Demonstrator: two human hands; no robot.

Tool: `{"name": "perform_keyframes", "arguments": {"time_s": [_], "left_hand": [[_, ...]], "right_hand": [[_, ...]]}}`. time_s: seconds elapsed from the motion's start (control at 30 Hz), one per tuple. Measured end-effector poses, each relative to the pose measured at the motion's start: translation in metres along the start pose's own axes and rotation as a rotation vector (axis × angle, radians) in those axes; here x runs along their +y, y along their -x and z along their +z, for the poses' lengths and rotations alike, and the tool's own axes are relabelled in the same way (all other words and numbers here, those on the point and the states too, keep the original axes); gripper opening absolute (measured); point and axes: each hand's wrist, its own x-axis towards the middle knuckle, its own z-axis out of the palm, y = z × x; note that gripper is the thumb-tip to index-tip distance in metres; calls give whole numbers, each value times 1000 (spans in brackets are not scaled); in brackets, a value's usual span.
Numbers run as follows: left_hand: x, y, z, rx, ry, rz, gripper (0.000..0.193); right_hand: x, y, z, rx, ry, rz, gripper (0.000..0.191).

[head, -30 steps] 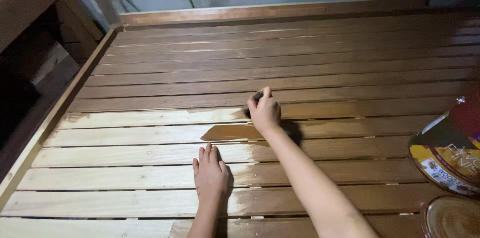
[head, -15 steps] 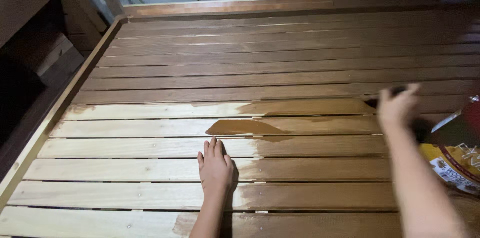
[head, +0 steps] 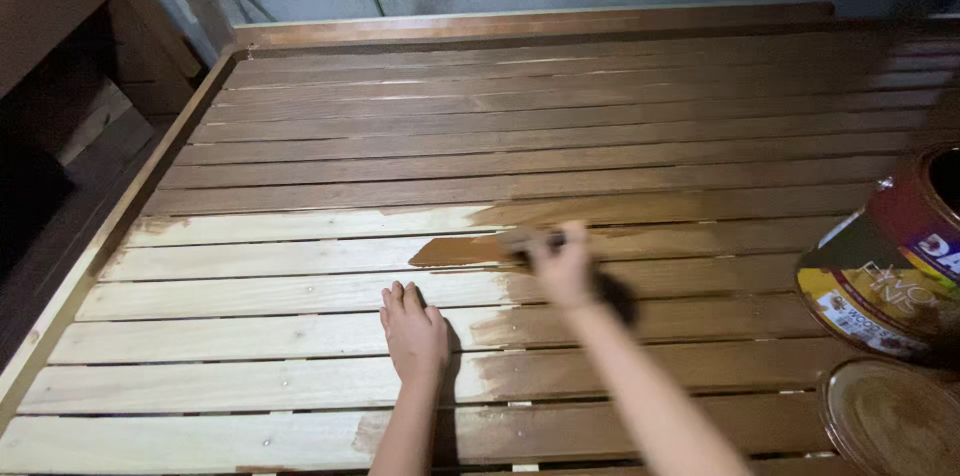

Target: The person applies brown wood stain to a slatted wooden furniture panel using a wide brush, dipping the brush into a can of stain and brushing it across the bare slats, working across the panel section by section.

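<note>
Head view looks down on a slatted wooden bed frame (head: 300, 236), pale and bare at the left, stained brown toward the right. Left hand (head: 415, 331) lies flat on a pale slat, fingers together. Just right of it, the right hand (head: 560, 264), blurred, closes around a dark brush (head: 530, 241) touching a half-stained slat. Far right sits an open stain can (head: 885, 271), its lid (head: 890, 416) below.
</note>
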Motion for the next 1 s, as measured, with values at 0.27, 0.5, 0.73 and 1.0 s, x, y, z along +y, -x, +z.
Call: {"name": "perform_keyframes", "arguments": {"time_s": [0.27, 0.5, 0.73, 1.0], "left_hand": [[-16, 9, -6, -102, -161, 81, 59], [-15, 10, -5, -85, -106, 65, 55], [-18, 10, -8, -63, -72, 77, 53], [-7, 10, -14, -91, -70, 37, 51]], "right_hand": [[114, -51, -215, 329, 556, -81, 33], [44, 25, -62, 125, 652, -671, 16], [-33, 60, -50, -136, 312, -531, 17], [73, -45, -207, 48, 883, -147, 33]]}}
